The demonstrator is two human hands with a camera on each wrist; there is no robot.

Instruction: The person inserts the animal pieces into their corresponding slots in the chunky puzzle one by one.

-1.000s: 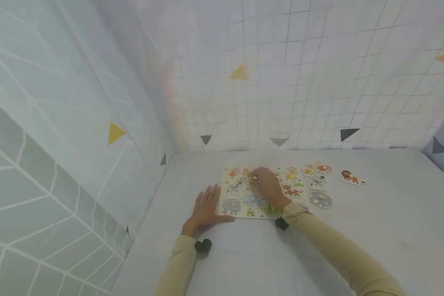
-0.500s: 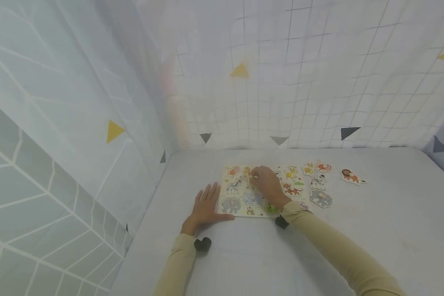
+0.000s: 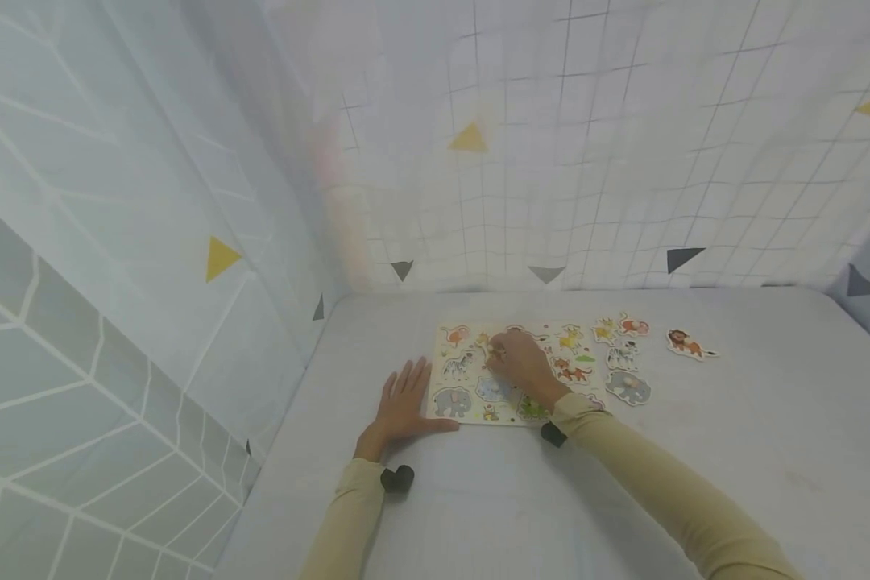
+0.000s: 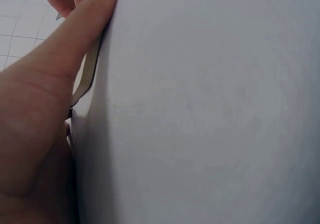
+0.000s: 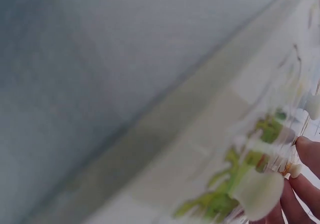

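Observation:
In the head view, a wooden animal puzzle board lies flat on the table. My left hand rests beside its left side with fingers spread, the thumb along the front edge. Over the board's upper left middle, my right hand pinches a yellow giraffe puzzle piece, partly covered by the fingers. Fingertips meet near a small pale knob in the right wrist view. A green animal piece with a white knob sits in the board nearer that camera.
Right of the board lie loose pieces: an elephant, a zebra, a monkey and a yellow animal. Farther right is a lion piece. A patterned cloth wall rises behind the table.
My right hand has turned and shifted slightly over the same spot, and the giraffe piece in its fingers now lies at a different slant. The left hand stays in place.

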